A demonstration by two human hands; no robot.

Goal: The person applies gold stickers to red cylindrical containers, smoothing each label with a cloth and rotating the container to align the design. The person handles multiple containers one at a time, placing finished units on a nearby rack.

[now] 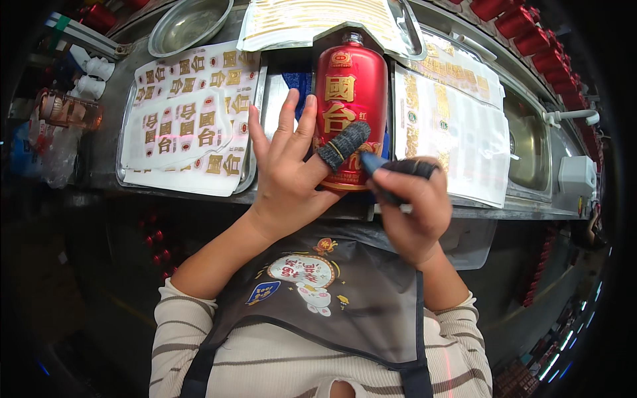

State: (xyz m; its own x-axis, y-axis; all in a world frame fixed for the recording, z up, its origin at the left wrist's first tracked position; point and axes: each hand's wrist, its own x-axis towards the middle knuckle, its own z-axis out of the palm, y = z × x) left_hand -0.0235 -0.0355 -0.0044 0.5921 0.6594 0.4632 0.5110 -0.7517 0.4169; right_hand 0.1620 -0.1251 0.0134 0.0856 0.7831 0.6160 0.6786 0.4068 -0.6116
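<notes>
A glossy red bottle [353, 79] with gold lettering lies on its back in a holder, its neck pointing away from me. My left hand [288, 159] is spread open at the bottle's left side. Its index finger wears a grey knitted finger sleeve [345, 144] and presses on the lower front of the bottle. My right hand [415, 205] is closed around a small blue-tipped tool [371, 161], whose tip meets the bottle's lower right front. Motion blur hides the tool's exact kind. Dark covers wrap fingers of the right hand.
Sheets of gold lettering transfers [179, 142] lie on a tray at left, with more white-backed sheets [458, 142] at right. A metal bowl [189, 30] stands at the far left. Further right are a sink [531, 156] and a white plastic container [576, 176]. Red bottles [531, 43] line the far right.
</notes>
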